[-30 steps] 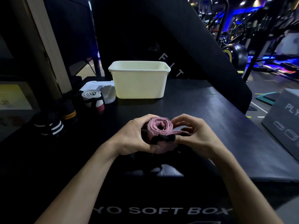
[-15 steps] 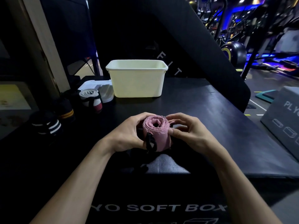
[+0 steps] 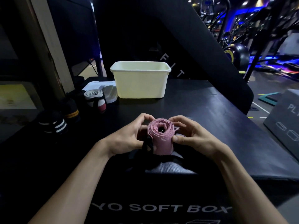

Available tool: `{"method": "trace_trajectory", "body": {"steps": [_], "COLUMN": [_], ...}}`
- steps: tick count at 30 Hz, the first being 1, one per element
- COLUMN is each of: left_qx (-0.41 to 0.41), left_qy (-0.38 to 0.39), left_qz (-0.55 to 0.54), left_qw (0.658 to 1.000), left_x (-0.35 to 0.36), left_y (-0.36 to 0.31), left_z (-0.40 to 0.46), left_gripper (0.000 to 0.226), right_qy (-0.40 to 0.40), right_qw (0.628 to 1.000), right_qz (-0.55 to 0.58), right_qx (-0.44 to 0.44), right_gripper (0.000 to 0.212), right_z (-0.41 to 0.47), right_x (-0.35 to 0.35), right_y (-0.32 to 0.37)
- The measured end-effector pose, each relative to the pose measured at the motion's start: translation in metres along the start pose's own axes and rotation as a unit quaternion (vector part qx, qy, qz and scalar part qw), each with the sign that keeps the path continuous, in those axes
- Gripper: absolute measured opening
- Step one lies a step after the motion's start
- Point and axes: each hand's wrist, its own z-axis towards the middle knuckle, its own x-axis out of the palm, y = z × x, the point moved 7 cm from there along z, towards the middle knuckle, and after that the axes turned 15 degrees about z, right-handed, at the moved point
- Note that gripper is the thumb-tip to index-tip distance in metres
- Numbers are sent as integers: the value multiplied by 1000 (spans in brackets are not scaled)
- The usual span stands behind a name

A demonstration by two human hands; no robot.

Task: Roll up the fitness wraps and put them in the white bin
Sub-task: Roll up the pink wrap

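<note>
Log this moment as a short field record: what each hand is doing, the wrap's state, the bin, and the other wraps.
left hand: grips the pink wrap's left side
right hand: grips its right side
pink wrap: rolled, held upright above the black surface, black strap hanging at its left
white bin: beyond the hands, contents not visible
other rolled wraps: grey and red one, black and yellow one, black and white one, all left of the bin
</note>
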Motion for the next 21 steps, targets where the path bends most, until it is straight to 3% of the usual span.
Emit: {"method": "trace_trajectory", "body": {"steps": [6,8,13,16,21], "left_qx": [13,12,4,-23,-16], "left_qy": [-104,-122,-220,-293,-258], "left_qz": [28,26,14,58,54], "left_qw": [994,992,975,954,964], "left_x": [-9,-10,-12,-6,2], "left_y": [4,3,8,14,5], "left_z": [-7,-10,-16,-19,-20], "left_gripper": [67,69,57,53,64], "right_qy": [12,20,-35,-72,-68], "right_qw": [999,996,989,985,989], "right_qz": [-52,-81,-121,-134,-106], "right_qx": [0,-17,-72,-87,-72], "right_gripper": [62,56,49,48,50], "right_z": [-1,0,3,6,7], "right_x": [7,10,10,7,5], "right_y": [4,8,13,8,6]}}
